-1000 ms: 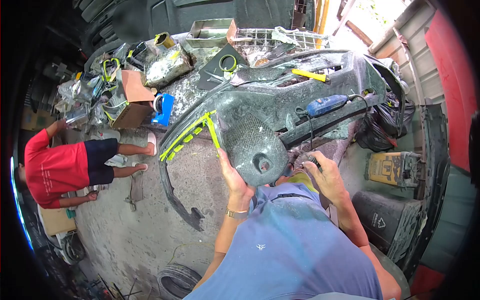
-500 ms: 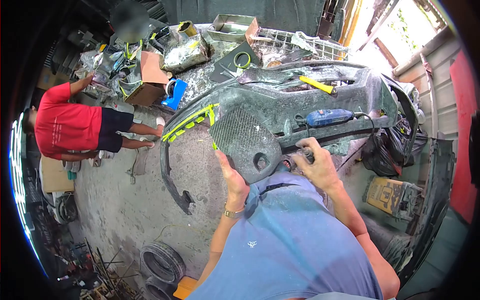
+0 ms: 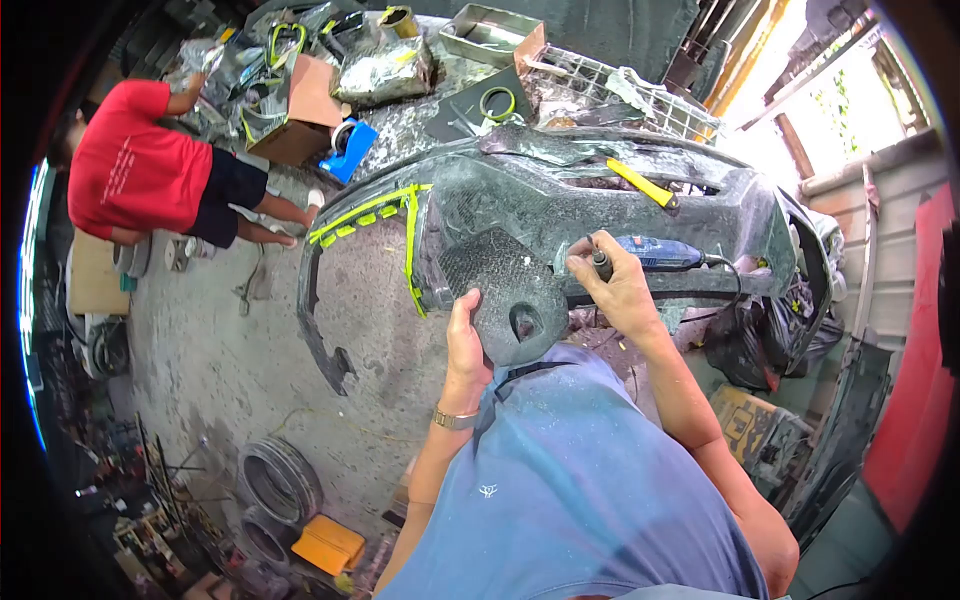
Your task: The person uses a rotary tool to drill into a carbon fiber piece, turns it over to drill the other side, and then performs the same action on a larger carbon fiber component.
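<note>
A dark bumper grille panel [image 3: 495,285] with a mesh pattern and one oval opening stands before my body. My left hand [image 3: 466,345] grips its lower left edge, thumb up along the side and the other fingers hidden behind. Close to the panel's right edge, my right hand [image 3: 612,278] is closed around a short dark handheld tool [image 3: 601,262]; its tip is too small to make out. Behind my right hand a blue rotary tool [image 3: 655,252] with a cord rests on a large dusty car bumper [image 3: 560,205]. Yellow-green masking tape [image 3: 411,250] lines the bumper's left part.
A yellow-handled tool [image 3: 640,183] lies on the bumper. Behind it are a tape roll [image 3: 497,104], a blue tape dispenser [image 3: 349,152] and a metal tray [image 3: 487,33]. A person in a red shirt [image 3: 140,165] stands at left. Tyres [image 3: 280,480] lie on the floor.
My right hand has moved up and left with the dark tool, closer to the panel's edge. The panel in my left hand sits slightly further right, and the whole view has tilted somewhat.
</note>
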A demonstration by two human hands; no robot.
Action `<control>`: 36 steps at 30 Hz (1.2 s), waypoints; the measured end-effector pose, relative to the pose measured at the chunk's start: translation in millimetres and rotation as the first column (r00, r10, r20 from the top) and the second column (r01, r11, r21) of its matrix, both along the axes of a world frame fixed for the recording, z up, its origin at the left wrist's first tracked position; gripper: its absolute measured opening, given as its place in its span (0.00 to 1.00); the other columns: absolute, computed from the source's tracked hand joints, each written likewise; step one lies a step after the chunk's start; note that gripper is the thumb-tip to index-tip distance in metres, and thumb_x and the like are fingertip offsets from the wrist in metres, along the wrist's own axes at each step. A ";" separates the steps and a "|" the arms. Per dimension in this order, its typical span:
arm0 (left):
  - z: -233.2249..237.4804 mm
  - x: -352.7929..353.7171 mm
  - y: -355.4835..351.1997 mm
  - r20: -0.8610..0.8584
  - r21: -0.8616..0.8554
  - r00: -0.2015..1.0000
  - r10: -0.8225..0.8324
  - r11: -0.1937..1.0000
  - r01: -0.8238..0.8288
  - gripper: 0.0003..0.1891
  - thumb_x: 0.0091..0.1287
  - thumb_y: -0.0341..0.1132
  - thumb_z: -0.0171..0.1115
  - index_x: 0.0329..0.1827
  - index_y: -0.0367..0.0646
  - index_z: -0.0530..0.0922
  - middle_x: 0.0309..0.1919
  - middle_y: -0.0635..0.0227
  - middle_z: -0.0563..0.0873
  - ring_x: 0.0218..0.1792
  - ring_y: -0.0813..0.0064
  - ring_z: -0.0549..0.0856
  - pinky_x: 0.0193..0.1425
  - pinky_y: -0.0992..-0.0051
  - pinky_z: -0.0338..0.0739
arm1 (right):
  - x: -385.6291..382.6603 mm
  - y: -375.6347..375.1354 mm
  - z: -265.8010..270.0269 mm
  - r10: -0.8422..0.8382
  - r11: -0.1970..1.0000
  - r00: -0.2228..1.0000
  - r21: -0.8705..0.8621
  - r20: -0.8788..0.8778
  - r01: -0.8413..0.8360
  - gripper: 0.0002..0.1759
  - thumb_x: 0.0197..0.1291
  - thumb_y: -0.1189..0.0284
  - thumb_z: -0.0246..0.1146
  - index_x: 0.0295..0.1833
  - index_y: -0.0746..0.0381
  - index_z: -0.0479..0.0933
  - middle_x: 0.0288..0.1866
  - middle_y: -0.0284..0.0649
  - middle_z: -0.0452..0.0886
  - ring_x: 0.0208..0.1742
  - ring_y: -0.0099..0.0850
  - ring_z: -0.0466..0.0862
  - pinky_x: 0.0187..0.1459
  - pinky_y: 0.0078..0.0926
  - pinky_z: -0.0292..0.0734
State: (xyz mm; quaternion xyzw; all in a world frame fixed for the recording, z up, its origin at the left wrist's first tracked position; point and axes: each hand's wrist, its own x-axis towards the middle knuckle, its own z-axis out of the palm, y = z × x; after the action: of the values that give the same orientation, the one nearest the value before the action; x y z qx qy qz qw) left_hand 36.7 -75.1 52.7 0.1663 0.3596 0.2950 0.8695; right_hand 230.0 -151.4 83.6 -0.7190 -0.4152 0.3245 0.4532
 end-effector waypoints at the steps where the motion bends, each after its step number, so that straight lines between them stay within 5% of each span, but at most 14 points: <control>1: -15.8 -2.4 0.2 0.004 -0.012 1.000 0.018 1.000 -0.018 0.16 0.69 0.40 0.53 0.53 0.39 0.77 0.46 0.65 0.84 0.51 0.72 0.81 0.62 0.69 0.73 | 1.7 -1.7 -4.4 0.018 1.000 1.000 -0.012 0.004 -0.018 0.10 0.64 0.72 0.64 0.46 0.66 0.74 0.27 0.45 0.78 0.27 0.37 0.78 0.34 0.32 0.73; 3: -59.5 -8.0 1.2 -0.226 0.076 0.973 0.045 0.997 -0.029 0.18 0.69 0.39 0.50 0.53 0.37 0.76 0.51 0.60 0.84 0.51 0.67 0.83 0.59 0.66 0.77 | 0.9 -6.1 -19.4 0.140 0.980 0.981 0.121 0.133 -0.156 0.15 0.65 0.70 0.59 0.52 0.67 0.69 0.35 0.50 0.79 0.35 0.43 0.80 0.42 0.37 0.74; 7: -72.0 -15.6 10.4 -0.481 0.457 0.873 0.073 0.871 0.179 0.12 0.68 0.37 0.51 0.44 0.37 0.76 0.41 0.67 0.80 0.43 0.72 0.80 0.55 0.70 0.75 | 7.3 -17.4 -10.9 0.305 0.950 0.948 -0.097 0.092 -0.296 0.17 0.66 0.67 0.53 0.54 0.66 0.63 0.43 0.55 0.76 0.39 0.50 0.80 0.48 0.41 0.72; 9: -36.0 -10.6 17.9 -0.518 0.463 0.855 0.031 0.851 0.249 0.12 0.69 0.36 0.50 0.42 0.35 0.75 0.41 0.66 0.78 0.44 0.71 0.77 0.54 0.69 0.73 | 5.7 -15.4 8.5 0.307 0.930 0.951 -0.226 0.043 -0.290 0.14 0.67 0.67 0.54 0.51 0.66 0.65 0.43 0.53 0.75 0.41 0.51 0.81 0.44 0.43 0.73; 11: -15.8 -6.6 25.3 -0.649 0.513 0.760 -0.044 0.712 0.479 0.11 0.69 0.31 0.49 0.44 0.29 0.73 0.58 0.43 0.74 0.55 0.52 0.75 0.62 0.62 0.67 | 3.6 -14.8 12.0 0.443 0.895 0.825 -0.225 0.351 -0.385 0.13 0.69 0.66 0.55 0.49 0.65 0.68 0.40 0.52 0.75 0.42 0.50 0.81 0.40 0.45 0.74; 12: -21.5 -7.7 28.3 -0.648 0.506 0.760 -0.054 0.715 0.483 0.11 0.69 0.31 0.49 0.44 0.29 0.73 0.58 0.43 0.74 0.55 0.52 0.75 0.62 0.62 0.67 | 2.1 -15.4 12.2 0.446 0.895 0.772 -0.205 0.454 -0.396 0.13 0.69 0.64 0.56 0.47 0.64 0.70 0.36 0.49 0.76 0.42 0.47 0.82 0.38 0.45 0.76; 14: -35.5 -11.1 34.8 -0.749 0.627 0.662 0.021 0.347 0.698 0.10 0.68 0.31 0.50 0.44 0.31 0.74 0.65 0.27 0.65 0.57 0.36 0.73 0.64 0.55 0.67 | -3.8 -11.8 27.1 0.511 0.859 0.706 -0.326 0.490 -0.395 0.13 0.69 0.63 0.56 0.46 0.64 0.70 0.35 0.48 0.77 0.41 0.46 0.83 0.38 0.44 0.77; 17: -27.5 -4.8 41.9 -0.796 0.604 0.600 0.081 0.158 0.781 0.09 0.68 0.30 0.51 0.44 0.33 0.75 0.66 0.19 0.58 0.56 0.28 0.72 0.64 0.49 0.68 | -16.2 -5.8 44.9 0.597 0.797 0.612 -0.477 0.519 -0.372 0.13 0.69 0.64 0.56 0.44 0.64 0.70 0.35 0.45 0.80 0.36 0.45 0.84 0.37 0.43 0.80; 18: -22.7 -2.2 42.5 -0.797 0.603 0.599 0.075 0.153 0.783 0.09 0.68 0.30 0.51 0.44 0.33 0.75 0.66 0.19 0.58 0.56 0.28 0.72 0.64 0.49 0.68 | -18.9 -3.8 48.7 0.625 0.769 0.610 -0.520 0.487 -0.371 0.13 0.70 0.64 0.55 0.44 0.64 0.70 0.34 0.46 0.80 0.35 0.46 0.84 0.35 0.42 0.80; 20: -14.9 3.4 41.0 -0.827 0.554 0.559 0.065 0.270 0.788 0.15 0.69 0.31 0.48 0.51 0.27 0.72 0.65 0.40 0.67 0.62 0.41 0.70 0.68 0.62 0.64 | -21.3 -3.1 45.5 0.660 0.739 0.583 -0.551 0.474 -0.388 0.12 0.70 0.65 0.53 0.42 0.65 0.70 0.34 0.46 0.80 0.31 0.45 0.84 0.31 0.40 0.80; 30: -6.8 15.5 43.8 -0.833 0.480 0.553 -0.014 0.480 0.735 0.26 0.67 0.36 0.49 0.64 0.26 0.64 0.65 0.38 0.69 0.61 0.39 0.71 0.65 0.61 0.65 | -25.1 -0.3 29.2 0.685 0.725 0.501 -0.560 0.529 -0.400 0.10 0.54 0.77 0.60 0.42 0.68 0.72 0.33 0.45 0.81 0.34 0.41 0.86 0.32 0.34 0.83; 33: -9.9 13.6 40.9 -0.808 0.556 0.588 0.035 0.376 0.741 0.26 0.67 0.35 0.49 0.64 0.25 0.64 0.64 0.38 0.70 0.60 0.38 0.71 0.64 0.60 0.67 | -28.2 0.6 26.2 0.714 0.695 0.476 -0.605 0.514 -0.389 0.12 0.53 0.77 0.60 0.44 0.70 0.73 0.33 0.46 0.81 0.34 0.40 0.86 0.32 0.34 0.83; 35: -16.5 14.6 38.4 -0.733 0.672 0.629 0.259 0.129 0.730 0.07 0.62 0.26 0.55 0.40 0.32 0.74 0.60 0.12 0.62 0.44 0.31 0.80 0.51 0.46 0.75 | -29.5 -0.7 24.8 0.716 0.694 0.466 -0.607 0.520 -0.388 0.13 0.52 0.78 0.61 0.44 0.70 0.73 0.34 0.46 0.81 0.34 0.40 0.87 0.32 0.34 0.83; 36: -17.2 14.7 38.2 -0.733 0.672 0.629 0.259 0.129 0.729 0.07 0.62 0.26 0.55 0.40 0.32 0.74 0.60 0.12 0.62 0.44 0.31 0.80 0.51 0.46 0.75 | -30.6 -2.3 24.2 0.716 0.694 0.466 -0.607 0.520 -0.388 0.13 0.52 0.78 0.61 0.44 0.70 0.73 0.34 0.46 0.81 0.34 0.40 0.87 0.32 0.34 0.83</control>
State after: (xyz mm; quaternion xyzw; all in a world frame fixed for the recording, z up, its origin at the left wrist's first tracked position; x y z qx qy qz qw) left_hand 51.4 -36.9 35.5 0.8388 0.3525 0.1935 0.3670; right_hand 199.5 -153.7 107.8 -0.6815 -0.6961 0.2216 -0.0443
